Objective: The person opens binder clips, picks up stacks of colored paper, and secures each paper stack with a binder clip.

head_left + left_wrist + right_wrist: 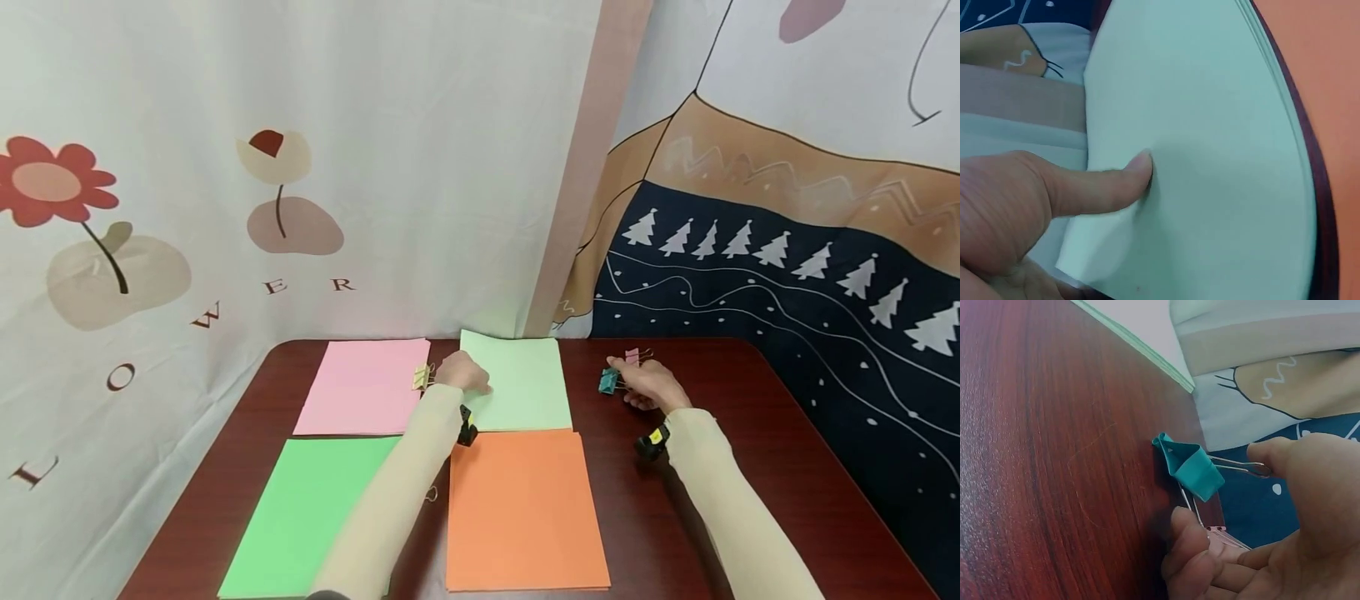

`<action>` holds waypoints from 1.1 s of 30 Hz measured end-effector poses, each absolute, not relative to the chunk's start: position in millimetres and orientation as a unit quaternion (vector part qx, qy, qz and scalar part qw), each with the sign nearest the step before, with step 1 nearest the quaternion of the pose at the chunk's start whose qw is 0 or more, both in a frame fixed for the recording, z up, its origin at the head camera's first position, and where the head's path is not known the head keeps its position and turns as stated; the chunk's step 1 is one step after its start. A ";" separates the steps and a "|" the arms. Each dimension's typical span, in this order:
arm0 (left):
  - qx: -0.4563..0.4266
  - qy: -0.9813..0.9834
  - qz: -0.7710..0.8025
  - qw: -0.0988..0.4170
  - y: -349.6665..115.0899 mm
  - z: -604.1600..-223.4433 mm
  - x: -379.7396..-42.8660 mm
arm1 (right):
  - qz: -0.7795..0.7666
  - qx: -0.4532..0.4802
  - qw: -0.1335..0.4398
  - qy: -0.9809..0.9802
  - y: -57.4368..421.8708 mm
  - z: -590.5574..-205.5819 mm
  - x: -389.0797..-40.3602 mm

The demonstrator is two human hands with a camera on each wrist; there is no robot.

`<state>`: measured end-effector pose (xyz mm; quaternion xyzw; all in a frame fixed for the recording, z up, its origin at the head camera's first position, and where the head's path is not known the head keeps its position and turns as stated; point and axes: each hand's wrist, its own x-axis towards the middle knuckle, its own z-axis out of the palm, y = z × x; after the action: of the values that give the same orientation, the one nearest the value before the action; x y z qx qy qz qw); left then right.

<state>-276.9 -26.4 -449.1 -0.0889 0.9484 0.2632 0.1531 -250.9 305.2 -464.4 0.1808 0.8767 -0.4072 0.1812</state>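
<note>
My left hand [462,372] pinches the left edge of a pale green paper stack [528,383]. In the left wrist view its thumb [1138,170] presses on the top sheet, with other fingers at the edge below, partly hidden. The stack bows slightly. At the right of the table, my right hand [652,386] holds a teal binder clip [1200,478] by its wire handles, thumb on one and fingers at the other. How far its jaws are spread is hard to tell. A pink binder clip [633,357] lies just beyond that hand, partly hidden by the fingers.
Pink paper [367,387] lies at the back left, with a yellow binder clip [420,377] at its right edge. Green paper [315,500] lies in front, partly covered by the left sleeve; orange paper [528,517] is beside it. Curtains hang behind the dark table [757,467].
</note>
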 end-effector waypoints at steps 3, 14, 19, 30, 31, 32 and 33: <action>-0.089 0.947 0.270 0.149 -27.4 -449.1 -277.5 | -0.416 0.182 0.178 0.873 307.3 -465.7 -249.7; -0.067 0.931 0.347 0.094 -25.3 -466.6 -277.0 | -0.503 0.195 0.158 0.827 311.2 -471.3 -247.5; -0.049 0.908 0.410 0.073 -29.9 -471.7 -273.3 | -0.535 0.191 0.123 0.814 310.7 -476.5 -244.9; -0.057 0.859 0.503 0.075 -37.9 -463.6 -267.8 | -0.551 0.145 0.039 0.821 311.7 -481.1 -233.0; -0.061 0.855 0.508 0.077 -38.9 -462.8 -267.5 | -0.555 0.145 0.035 0.818 311.9 -480.5 -232.1; -0.065 0.852 0.513 0.079 -39.9 -462.2 -267.3 | -0.559 0.147 0.032 0.815 312.2 -479.9 -231.3; -0.069 0.850 0.516 0.081 -40.5 -462.2 -267.3 | -0.563 0.149 0.028 0.812 312.6 -479.6 -230.8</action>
<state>-267.3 -40.5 -462.2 -0.0692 0.8498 0.5162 0.0812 -230.8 312.6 -479.6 0.1492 0.8122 -0.5632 0.0279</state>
